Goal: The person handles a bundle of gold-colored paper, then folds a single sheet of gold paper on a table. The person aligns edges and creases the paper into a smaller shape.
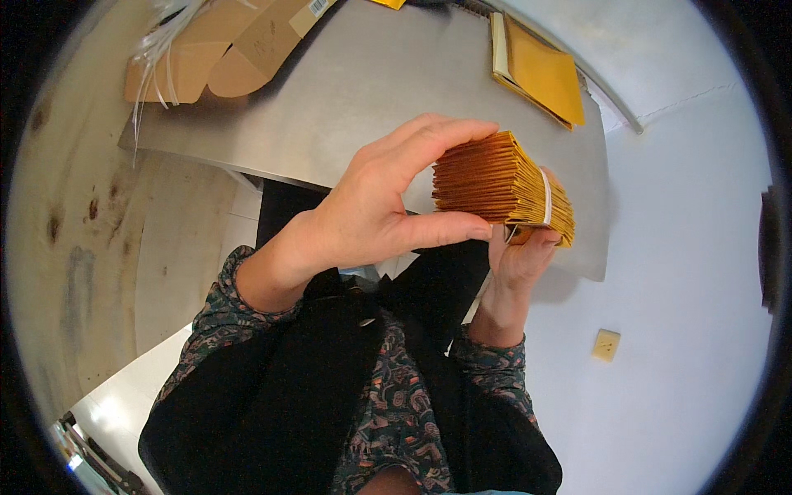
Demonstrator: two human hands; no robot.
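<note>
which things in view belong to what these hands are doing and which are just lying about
In use:
thick layered yellow-brown stack, between left hand and right hand
narrow white band around it

Lying about, seemingly:
flat yellow sheets on the grey metal table
brown cardboard box
thin white strips, possibly related

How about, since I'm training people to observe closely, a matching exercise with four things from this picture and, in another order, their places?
Things
1. yellow paper bundle
2. white band
3. wall socket
4. brown cardboard

Places
A. on the pale wall, at the picture's right
B. upper left of the picture
C. held between the left hand and right hand
D. wrapped around the bundle

Pairs: 1-C, 2-D, 3-A, 4-B
</note>
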